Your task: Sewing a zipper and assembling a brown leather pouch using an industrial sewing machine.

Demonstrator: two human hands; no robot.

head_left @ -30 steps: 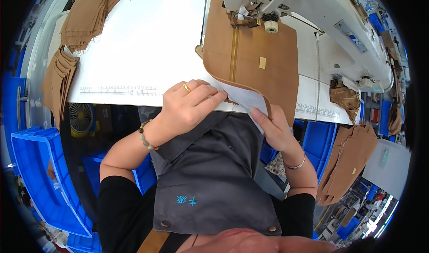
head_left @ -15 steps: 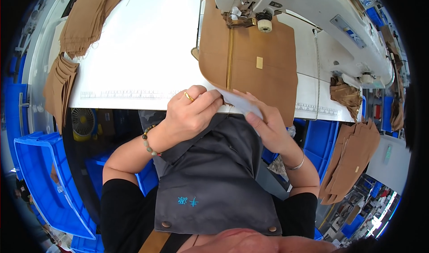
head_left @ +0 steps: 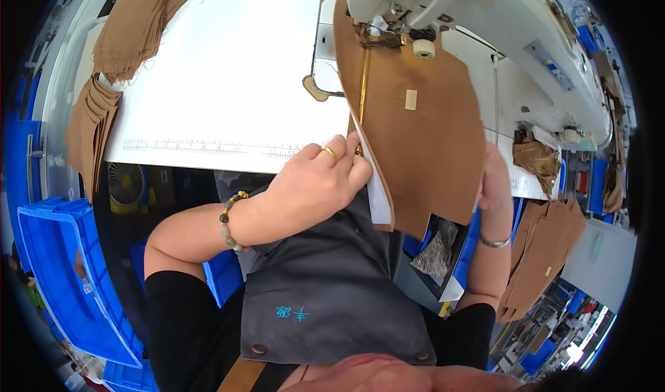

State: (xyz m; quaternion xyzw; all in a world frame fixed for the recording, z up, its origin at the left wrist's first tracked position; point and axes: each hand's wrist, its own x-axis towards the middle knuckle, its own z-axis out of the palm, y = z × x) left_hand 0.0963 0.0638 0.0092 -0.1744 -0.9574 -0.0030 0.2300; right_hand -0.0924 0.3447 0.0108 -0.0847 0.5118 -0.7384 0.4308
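Note:
A brown fabric panel (head_left: 433, 149) lies under the needle area of a white sewing machine (head_left: 478, 18). Its lower part hangs past the table's front edge. A gold zipper (head_left: 364, 87) runs along the panel's left side, up to the presser foot. My left hand (head_left: 315, 177) is closed in a pinch at the zipper's near end, where the edge turns up and bares a white underside (head_left: 378, 196). Round the panel's right edge, my right hand (head_left: 494, 178) grips the fabric; its fingers are partly hidden behind it. A small pale tab (head_left: 411, 100) sits on the panel.
Stacked brown pieces (head_left: 135, 35) lie at the table's far left, with more folded pieces (head_left: 93, 125) over its edge. A brown scrap bundle (head_left: 535, 158) is at right. Further panels (head_left: 544, 260) hang below it. A blue crate (head_left: 73, 274) stands at lower left.
The panel has turned and shifted right, its near part now spread below the table edge. My right hand has moved right to the panel's far side; my left hand moved slightly right.

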